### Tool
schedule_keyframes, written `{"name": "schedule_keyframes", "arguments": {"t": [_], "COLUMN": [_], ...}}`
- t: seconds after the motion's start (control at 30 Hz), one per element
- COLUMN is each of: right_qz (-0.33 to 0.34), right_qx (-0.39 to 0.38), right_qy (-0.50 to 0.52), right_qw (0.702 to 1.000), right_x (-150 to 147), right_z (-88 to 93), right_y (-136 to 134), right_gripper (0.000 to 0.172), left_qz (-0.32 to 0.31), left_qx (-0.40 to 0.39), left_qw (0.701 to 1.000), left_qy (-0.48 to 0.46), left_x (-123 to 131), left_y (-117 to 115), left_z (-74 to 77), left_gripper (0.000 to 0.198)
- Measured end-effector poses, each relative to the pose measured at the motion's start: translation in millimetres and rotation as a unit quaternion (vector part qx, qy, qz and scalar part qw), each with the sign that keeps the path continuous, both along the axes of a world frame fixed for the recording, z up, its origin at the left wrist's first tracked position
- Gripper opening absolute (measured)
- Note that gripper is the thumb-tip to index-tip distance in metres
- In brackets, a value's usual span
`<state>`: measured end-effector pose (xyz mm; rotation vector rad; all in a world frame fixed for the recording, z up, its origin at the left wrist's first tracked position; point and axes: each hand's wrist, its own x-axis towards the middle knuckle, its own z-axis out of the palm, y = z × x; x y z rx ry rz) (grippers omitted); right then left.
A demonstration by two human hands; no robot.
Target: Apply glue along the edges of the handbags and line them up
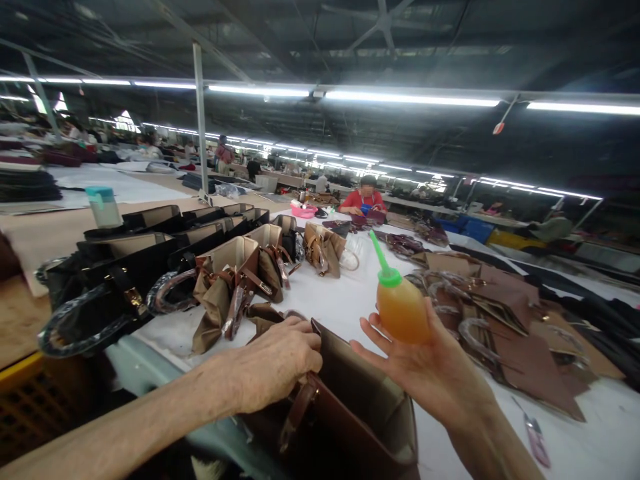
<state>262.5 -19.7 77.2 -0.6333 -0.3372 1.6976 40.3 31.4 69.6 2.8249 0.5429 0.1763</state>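
My left hand (277, 363) grips the upper edge of an open brown handbag (360, 407) with a tan lining, its fingers closed over the rim near a strap. My right hand (425, 373), palm up, holds a squeeze bottle (403, 310) of amber liquid with a green cap and long green nozzle. The bottle rests between thumb and palm, tilted left, while the other fingers are spread. It is above the right side of the bag opening.
Black handbags (125, 267) and brown ones (220, 287) stand at the left. Flat brown bag pieces (525, 347) lie at the right, near a pink-handled tool (537, 443). A lidded jar (103, 208) is at the back left. A person in red (367, 199) sits across the table.
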Motion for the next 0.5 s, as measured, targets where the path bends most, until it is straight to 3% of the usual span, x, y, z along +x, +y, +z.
{"name": "schedule_keyframes", "arguments": {"t": [0.13, 0.27, 0.5], "right_qz": [-0.032, -0.05, -0.033], "right_qx": [0.03, 0.016, -0.021], "right_qy": [-0.016, -0.042, -0.045], "right_qw": [0.999, 0.998, 0.998], "right_x": [-8.4, -14.7, -22.5], "right_z": [-1.7, 5.5, -2.7], "right_y": [-6.2, -17.0, -34.5], "right_gripper": [0.034, 0.037, 0.047], "left_qz": [0.084, 0.183, 0.273], "left_qx": [-0.09, -0.154, -0.261], "left_qw": [0.987, 0.949, 0.886], "left_qy": [-0.104, -0.208, -0.267], "left_x": [-10.3, -9.1, 11.4], "left_y": [-9.9, -19.4, -15.9], "left_z": [-12.8, -26.8, -37.6], "left_gripper": [0.024, 0.044, 0.037]}}
